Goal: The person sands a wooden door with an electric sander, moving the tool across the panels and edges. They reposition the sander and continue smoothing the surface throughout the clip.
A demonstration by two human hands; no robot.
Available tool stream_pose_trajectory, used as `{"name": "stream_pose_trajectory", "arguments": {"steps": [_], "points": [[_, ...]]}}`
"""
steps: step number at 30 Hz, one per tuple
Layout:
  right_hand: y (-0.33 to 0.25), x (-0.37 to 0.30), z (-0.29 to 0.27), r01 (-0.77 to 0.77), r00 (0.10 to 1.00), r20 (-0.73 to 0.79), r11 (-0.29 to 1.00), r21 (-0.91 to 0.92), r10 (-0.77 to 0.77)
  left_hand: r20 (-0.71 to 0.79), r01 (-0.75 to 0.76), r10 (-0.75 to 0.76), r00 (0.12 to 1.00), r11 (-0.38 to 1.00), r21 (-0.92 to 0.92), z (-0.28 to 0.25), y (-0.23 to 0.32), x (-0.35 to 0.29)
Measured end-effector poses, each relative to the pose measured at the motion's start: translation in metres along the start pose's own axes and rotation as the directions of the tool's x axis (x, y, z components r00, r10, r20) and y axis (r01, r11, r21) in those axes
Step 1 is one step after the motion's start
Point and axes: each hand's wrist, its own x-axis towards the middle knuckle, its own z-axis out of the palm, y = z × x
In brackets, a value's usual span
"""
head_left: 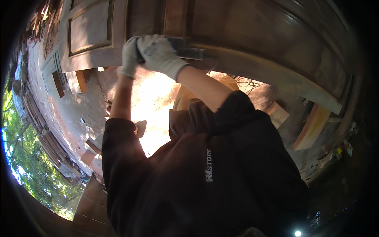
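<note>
Both my hands wear pale work gloves and are closed on a dark power tool [185, 50], which looks like a sander with a flat, greyish end. My left hand [129, 58] wraps round its left end. Over its body lies my right hand [161, 56], fingers curled down. The tool rests at the near edge of a brown panelled wooden door [244, 27] lying flat in front of me. Much of the tool is hidden under the gloves.
Wooden blocks and boards [312, 126] stand under and beside the door. Another pale panel [53, 75] leans at the left. Stacked timber [49, 144] lies at the far left, near trees. Strong sunlight falls on the dusty ground [152, 106] by my legs.
</note>
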Motion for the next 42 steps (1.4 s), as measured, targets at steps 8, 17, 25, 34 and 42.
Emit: {"name": "stream_pose_trajectory", "arguments": {"steps": [8, 17, 25, 34, 42], "points": [[0.161, -0.198, -0.1, -0.165, 0.954, -0.251, 0.986, 0.019, 0.165, 0.079, -0.075, 0.063, 0.995, 0.984, 0.161, 0.279, 0.108, -0.082], [0.262, -0.359, -0.185, -0.382, 0.92, -0.13, 0.921, -0.081, 0.37, 0.25, 0.007, -0.038, 0.968, 0.992, 0.124, 0.469, 0.169, -0.168], [0.17, -0.268, -0.113, -0.26, 0.952, -0.176, 0.965, -0.04, 0.25, 0.181, 0.039, -0.054, 0.982, 0.996, 0.083, 0.328, 0.112, -0.141], [0.008, -0.072, -0.004, -0.018, 0.974, -0.224, 0.994, 0.11, 0.042, 0.063, 0.076, -0.068, 0.996, 0.987, -0.142, 0.047, 0.002, -0.061], [-0.033, -0.023, 0.045, 0.002, 0.988, -0.153, 0.997, 0.079, 0.01, 0.13, -0.281, 0.249, 0.96, 0.853, 0.44, -0.042, -0.038, -0.043]]}}
